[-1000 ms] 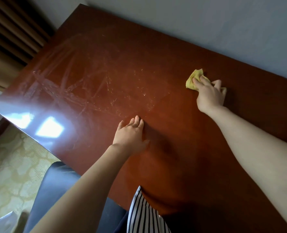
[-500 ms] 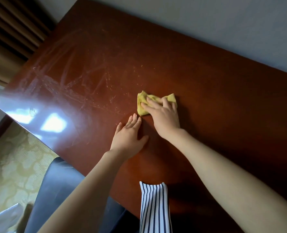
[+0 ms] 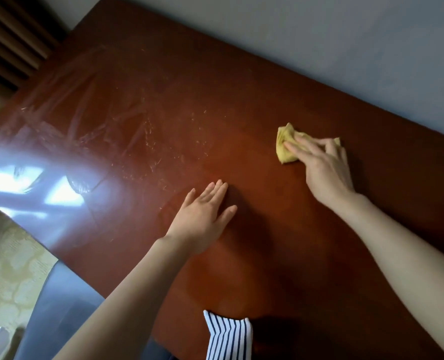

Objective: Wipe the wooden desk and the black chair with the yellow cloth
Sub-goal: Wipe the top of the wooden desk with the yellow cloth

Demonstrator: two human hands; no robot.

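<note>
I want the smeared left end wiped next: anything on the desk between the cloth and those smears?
Nothing visible lies on the desk between the yellow cloth and the smears; the left hand rests flat nearer the front edge.

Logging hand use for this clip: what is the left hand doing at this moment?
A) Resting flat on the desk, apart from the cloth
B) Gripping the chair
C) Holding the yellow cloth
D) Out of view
A: the left hand lies flat with straight fingers on the desk, while the cloth sits farther off under the right hand.
</note>
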